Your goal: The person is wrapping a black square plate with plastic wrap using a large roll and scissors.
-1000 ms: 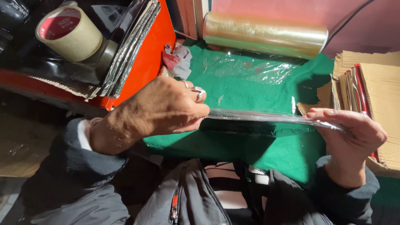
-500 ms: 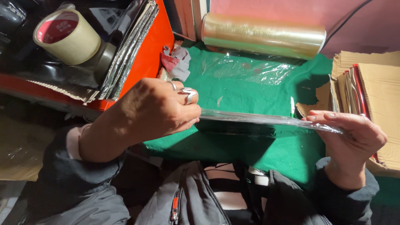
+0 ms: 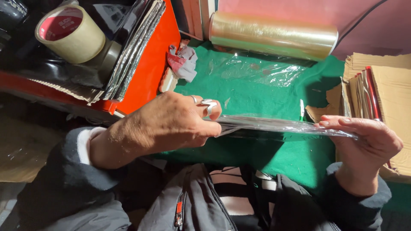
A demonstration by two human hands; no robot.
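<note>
The left hand (image 3: 171, 124) is closed over the left end of a flat packet (image 3: 282, 125) wrapped in glossy clear film, seen edge-on above the green felt (image 3: 257, 90). The right hand (image 3: 364, 139) pinches its right end between thumb and straight fingers. A shiny film roll (image 3: 274, 35) lies behind.

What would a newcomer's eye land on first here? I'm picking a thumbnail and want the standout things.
First the two hands in the middle: the left hand, with rings, and the right hand hold a flat packet wrapped in clear film edge-on above the green cloth. Behind it, a big shiny roll of clear film lies along the back wall. At upper left, a roll of tape sits in an orange tray.
</note>
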